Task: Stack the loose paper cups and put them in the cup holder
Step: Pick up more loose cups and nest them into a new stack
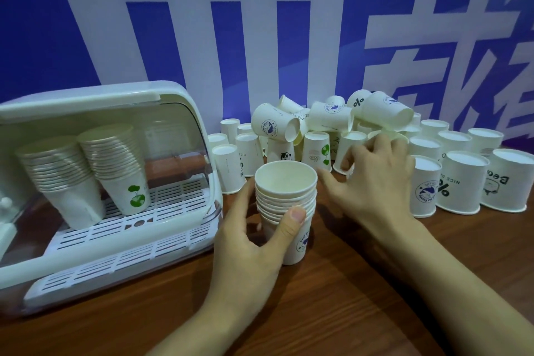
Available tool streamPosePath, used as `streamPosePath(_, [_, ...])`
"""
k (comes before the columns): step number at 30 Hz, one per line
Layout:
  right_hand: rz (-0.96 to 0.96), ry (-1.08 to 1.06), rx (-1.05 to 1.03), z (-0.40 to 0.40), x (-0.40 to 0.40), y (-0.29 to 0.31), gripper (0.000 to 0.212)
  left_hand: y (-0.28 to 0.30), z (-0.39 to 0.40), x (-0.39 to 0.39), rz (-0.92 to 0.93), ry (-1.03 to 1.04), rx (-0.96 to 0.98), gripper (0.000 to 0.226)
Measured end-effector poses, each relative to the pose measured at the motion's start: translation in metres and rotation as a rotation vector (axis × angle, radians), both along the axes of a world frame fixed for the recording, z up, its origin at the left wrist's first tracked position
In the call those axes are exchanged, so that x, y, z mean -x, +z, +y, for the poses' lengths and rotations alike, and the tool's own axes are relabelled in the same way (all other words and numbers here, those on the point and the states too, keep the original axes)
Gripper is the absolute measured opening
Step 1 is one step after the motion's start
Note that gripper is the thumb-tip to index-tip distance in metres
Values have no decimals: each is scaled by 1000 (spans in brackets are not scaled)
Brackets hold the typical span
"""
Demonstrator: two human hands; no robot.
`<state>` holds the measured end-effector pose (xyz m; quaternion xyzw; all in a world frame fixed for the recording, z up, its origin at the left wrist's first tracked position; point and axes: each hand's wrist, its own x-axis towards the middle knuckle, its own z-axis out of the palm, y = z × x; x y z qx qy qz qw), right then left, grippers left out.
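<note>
White paper cups [465, 182] with blue and green prints, brown wood-grain table [332, 312]

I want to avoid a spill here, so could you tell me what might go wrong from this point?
The right hand reaches into the crowded loose cups; cups lying on top could tumble. The left hand grips the stack low, so it may tip.

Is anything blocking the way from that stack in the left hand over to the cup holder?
Nothing visible does. The stack in the left hand stands just right of the cup holder, whose front is open. Two stacks already inside fill its left part.
</note>
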<state>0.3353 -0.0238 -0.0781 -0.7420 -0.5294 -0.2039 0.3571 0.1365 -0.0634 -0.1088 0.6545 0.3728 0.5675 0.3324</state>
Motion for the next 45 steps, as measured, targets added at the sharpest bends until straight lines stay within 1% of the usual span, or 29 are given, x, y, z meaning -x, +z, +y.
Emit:
streamPosePath(1, [4,-31,52,0,-1,1,60,0,0,0,1,1,1,62])
streamPosePath(3, [2,-115,267,1,-6,2,76,-1,0,1,3,2,3,63])
streamPosePath(4, [-11,-128,358,2,-7,1,79,0,0,1,3,2,4,63])
streamPosePath(5, [-20,-109,395,2,-8,0,78,0,0,1,4,2,5,63])
streamPosePath(7, [20,-1,370,2,-7,-2,76,1,0,1,6,2,12,61])
streamPosePath(9, [80,69,339,0,-1,-1,80,1,0,0,3,1,11,58])
streamPosePath(10, [89,64,347,-1,1,0,80,1,0,-1,2,0,4,58])
streamPosePath(12, [103,49,377,-2,0,3,73,1,0,-1,3,-4,-7,58])
streamPosePath(13, [151,71,364,-3,-2,6,70,1,-1,-1,2,-5,-7,57])
streamPosePath(14, [239,119,309,-4,-4,9,69,1,-1,-1,0,-6,-6,56])
streamPosePath(15, [361,195,203,-5,-6,12,70,2,-1,-1,2,-5,-7,56])
streamPosePath(18, [691,504,-293,-14,0,25,64,3,-2,-1,26,-2,-16,61])
streamPosePath(20, [811,723,-554,-23,9,34,55,3,-1,-1,30,-12,-7,65])
streamPosePath(21, [834,819,-624,-28,13,37,52,3,-1,-1,33,-18,-6,67])
streamPosePath(23, [819,972,-648,-34,20,41,50,3,-2,-2,43,-21,-20,70])
streamPosePath(25, [791,1070,-565,-34,26,39,50,2,-1,-2,46,-25,-25,71])
streamPosePath(27, [723,1101,-437,-31,29,33,54,0,1,-2,39,-38,-15,73])
streamPosePath(30, [545,1058,-287,-27,29,23,55,-6,4,-1,-5,-60,9,81])
streamPosePath(33, [381,981,-233,-25,26,20,44,-8,6,0,-87,-55,25,87])
streamPosePath(35, [389,944,-241,-24,25,18,38,-8,7,1,-101,-49,21,85])
streamPosePath(38, [490,946,-246,-22,26,16,38,-6,5,0,-68,-36,-9,80])
streamPosePath(40, [471,949,-188,-19,26,12,43,-5,2,0,-54,-25,-23,77])
streamPosePath(43, [358,908,-102,-17,30,8,44,-4,2,0,-51,26,-36,76])
streamPosePath(45, [363,889,-50,-18,33,7,45,-5,4,0,-66,74,-33,73])
